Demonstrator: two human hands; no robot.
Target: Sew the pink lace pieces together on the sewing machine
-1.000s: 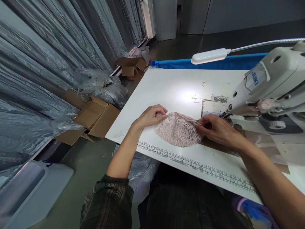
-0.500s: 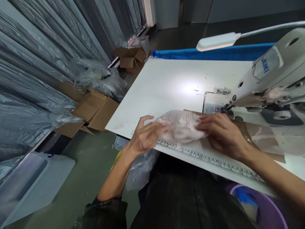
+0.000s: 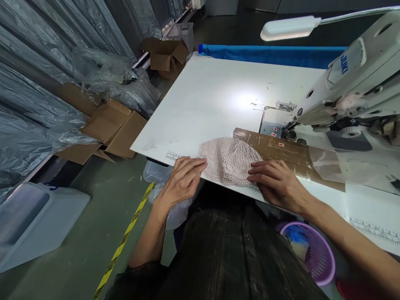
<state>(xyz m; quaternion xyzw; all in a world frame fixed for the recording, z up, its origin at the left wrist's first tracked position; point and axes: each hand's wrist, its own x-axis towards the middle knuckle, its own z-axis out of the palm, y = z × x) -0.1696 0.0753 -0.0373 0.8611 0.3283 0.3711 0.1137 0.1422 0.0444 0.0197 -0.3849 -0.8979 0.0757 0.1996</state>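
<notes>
A pale pink lace piece [image 3: 229,160], fan-shaped with a scalloped lower edge, lies on the white sewing table near its front edge. My left hand [image 3: 184,177] has its fingers pressed together on the lace's left edge. At the lace's right edge, my right hand [image 3: 278,181] grips the border with bent fingers; its thumb is partly hidden. Behind the lace, a brown cardboard strip [image 3: 265,143] runs along the table towards the sewing machine [image 3: 340,83]. The needle area [image 3: 289,130] stands beyond the strip, apart from the lace.
A lamp [image 3: 289,28] hangs over the table [image 3: 200,100]. Open cardboard boxes [image 3: 128,133] and plastic sheeting [image 3: 134,87] lie to the left. Below the table's front edge stands a purple basket [image 3: 326,254]. Yellow-black tape [image 3: 125,239] marks the floor.
The lace, raised and blurred between both hands earlier, now lies spread flatter on the table. Both hands have come down at its edges. The view has shifted, showing more of the cardboard strip.
</notes>
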